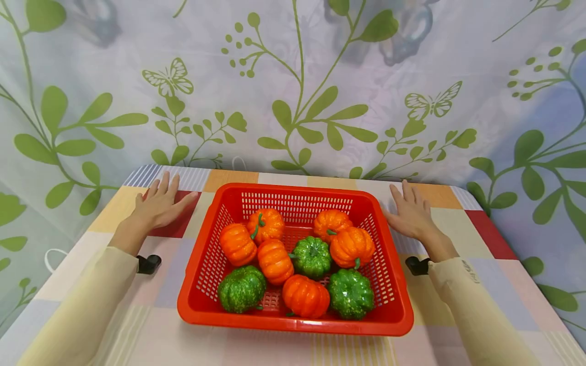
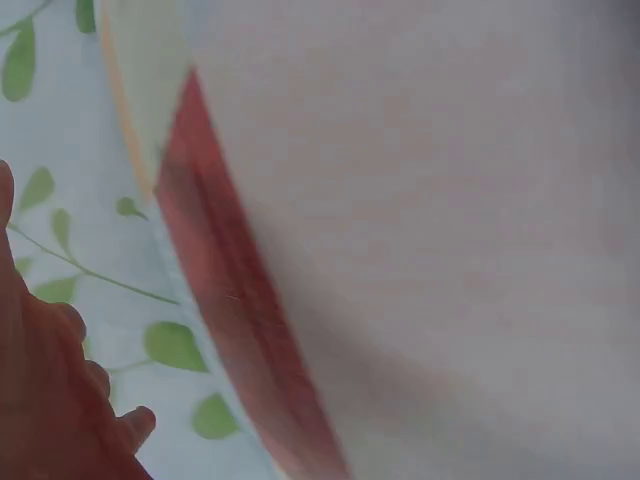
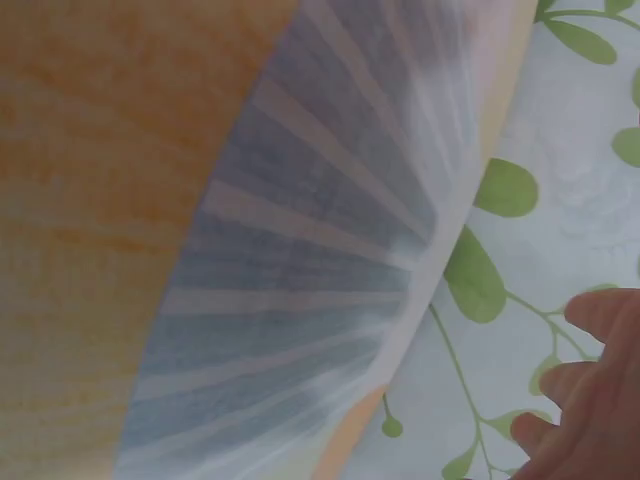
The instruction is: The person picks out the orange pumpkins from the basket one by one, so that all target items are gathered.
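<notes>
A red plastic basket [image 1: 297, 328] with slotted walls stands in the middle of the table. It holds several orange pumpkins [image 1: 274, 261] and three green pumpkins [image 1: 350, 294], all small and glossy. To the basket's left, my left hand [image 1: 157, 206] is palm down with its fingers spread, apart from the basket. My right hand [image 1: 411, 211] is also flat with straight fingers, close beside the basket's right rim; whether its thumb touches the rim I cannot tell. Both hands hold nothing. Part of the left hand [image 2: 60, 390] and of the right hand [image 3: 590, 400] shows in the wrist views.
A patchwork-patterned cloth [image 1: 155, 325] covers the table. Behind the far edge hangs a pale curtain [image 1: 206, 91] with green leaves and butterflies. Dark wrist mounts [image 1: 149, 264] sit at both sleeve cuffs. A thin white cord [image 1: 54, 254] loops at the left edge.
</notes>
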A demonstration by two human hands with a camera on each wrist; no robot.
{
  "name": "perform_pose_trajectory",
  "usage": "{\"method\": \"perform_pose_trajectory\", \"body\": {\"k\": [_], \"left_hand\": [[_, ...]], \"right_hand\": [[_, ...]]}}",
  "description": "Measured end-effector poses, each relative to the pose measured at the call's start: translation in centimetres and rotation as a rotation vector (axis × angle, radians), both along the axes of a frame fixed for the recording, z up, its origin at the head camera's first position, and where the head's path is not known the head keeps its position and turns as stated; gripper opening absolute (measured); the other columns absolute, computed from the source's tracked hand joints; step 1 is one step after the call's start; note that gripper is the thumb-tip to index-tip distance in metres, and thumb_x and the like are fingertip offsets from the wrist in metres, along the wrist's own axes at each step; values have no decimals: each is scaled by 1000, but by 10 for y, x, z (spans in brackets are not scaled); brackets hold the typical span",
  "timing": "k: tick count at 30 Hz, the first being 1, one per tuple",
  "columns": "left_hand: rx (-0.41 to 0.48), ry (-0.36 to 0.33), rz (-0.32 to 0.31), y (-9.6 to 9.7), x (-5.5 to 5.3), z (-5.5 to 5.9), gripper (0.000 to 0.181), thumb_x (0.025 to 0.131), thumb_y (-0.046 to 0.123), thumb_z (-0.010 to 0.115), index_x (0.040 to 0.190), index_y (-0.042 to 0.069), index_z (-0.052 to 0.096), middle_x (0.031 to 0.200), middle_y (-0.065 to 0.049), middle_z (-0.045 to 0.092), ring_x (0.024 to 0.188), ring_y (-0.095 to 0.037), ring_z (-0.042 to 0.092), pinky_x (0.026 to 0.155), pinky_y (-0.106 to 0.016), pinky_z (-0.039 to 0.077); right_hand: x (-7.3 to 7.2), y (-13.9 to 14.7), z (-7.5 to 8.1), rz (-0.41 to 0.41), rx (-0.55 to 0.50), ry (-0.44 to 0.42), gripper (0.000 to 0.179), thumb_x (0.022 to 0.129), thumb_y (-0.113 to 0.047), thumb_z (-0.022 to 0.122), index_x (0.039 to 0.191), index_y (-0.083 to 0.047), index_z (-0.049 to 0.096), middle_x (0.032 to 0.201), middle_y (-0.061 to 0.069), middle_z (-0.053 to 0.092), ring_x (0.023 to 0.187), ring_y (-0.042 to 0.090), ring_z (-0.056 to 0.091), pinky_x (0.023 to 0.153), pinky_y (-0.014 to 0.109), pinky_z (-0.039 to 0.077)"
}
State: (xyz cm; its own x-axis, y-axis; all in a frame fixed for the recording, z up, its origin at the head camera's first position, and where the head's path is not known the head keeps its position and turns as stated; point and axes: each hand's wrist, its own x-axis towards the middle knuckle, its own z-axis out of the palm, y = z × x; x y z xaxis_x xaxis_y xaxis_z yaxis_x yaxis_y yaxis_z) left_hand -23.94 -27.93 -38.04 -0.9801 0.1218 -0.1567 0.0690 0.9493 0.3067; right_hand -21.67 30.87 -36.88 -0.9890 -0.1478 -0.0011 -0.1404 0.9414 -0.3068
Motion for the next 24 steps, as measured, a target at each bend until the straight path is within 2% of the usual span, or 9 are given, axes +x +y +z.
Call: {"method": "perform_pose_trajectory", "body": {"k": [4, 7, 11, 14, 19, 21, 24], "left_hand": [[65, 34, -41, 9, 7, 7, 94, 97, 69, 26, 156, 3, -9, 159, -23, -20, 142, -54, -3, 105, -76, 1], [170, 76, -66, 20, 14, 14, 92, 98, 63, 35, 157, 4, -5, 160, -23, -17, 142, -54, 4, 105, -75, 9], [326, 111, -101, 35, 26, 22, 90, 98, 55, 47, 158, 6, 2, 163, -19, -11, 145, -49, 7, 106, -74, 15], [456, 106, -140, 42, 35, 26, 87, 98, 48, 52, 159, 9, 5, 164, -16, -5, 146, -44, 9, 106, -74, 18], [684, 52, -233, 46, 52, 32, 81, 98, 33, 54, 160, 14, 6, 160, -20, 18, 140, -45, 28, 99, -71, 33], [753, 33, -277, 47, 59, 34, 79, 96, 26, 55, 160, 15, 8, 159, -19, 22, 138, -45, 32, 96, -69, 39], [820, 14, -337, 47, 67, 36, 80, 94, 18, 57, 160, 17, 12, 161, -15, 18, 139, -45, 32, 90, -62, 48]], "right_hand": [[3, 3, 1, 35, -76, 100, 74, 98, -38, 52, 150, 7, 27, 155, 36, 15, 139, 55, 12, 106, 74, 10], [6, 4, 6, 54, -174, 163, 71, 98, -37, 56, 148, 8, 33, 151, 34, 27, 137, 53, 22, 106, 73, 17], [14, -1, 15, 44, -276, 192, 69, 98, -39, 57, 148, 4, 36, 150, 29, 35, 135, 50, 31, 104, 72, 24], [22, -8, 22, 39, -320, 202, 66, 99, -38, 57, 148, 1, 38, 148, 27, 39, 134, 48, 34, 103, 71, 27], [37, -20, 35, 94, -415, 242, 57, 98, -30, 59, 145, 0, 44, 144, 24, 46, 130, 46, 40, 102, 70, 31], [44, -25, 39, 135, -448, 245, 54, 98, -26, 59, 143, 1, 46, 143, 23, 47, 128, 46, 42, 101, 69, 32], [53, -32, 45, 190, -481, 238, 52, 97, -21, 61, 143, 1, 48, 143, 23, 48, 128, 46, 43, 101, 70, 32]]}}
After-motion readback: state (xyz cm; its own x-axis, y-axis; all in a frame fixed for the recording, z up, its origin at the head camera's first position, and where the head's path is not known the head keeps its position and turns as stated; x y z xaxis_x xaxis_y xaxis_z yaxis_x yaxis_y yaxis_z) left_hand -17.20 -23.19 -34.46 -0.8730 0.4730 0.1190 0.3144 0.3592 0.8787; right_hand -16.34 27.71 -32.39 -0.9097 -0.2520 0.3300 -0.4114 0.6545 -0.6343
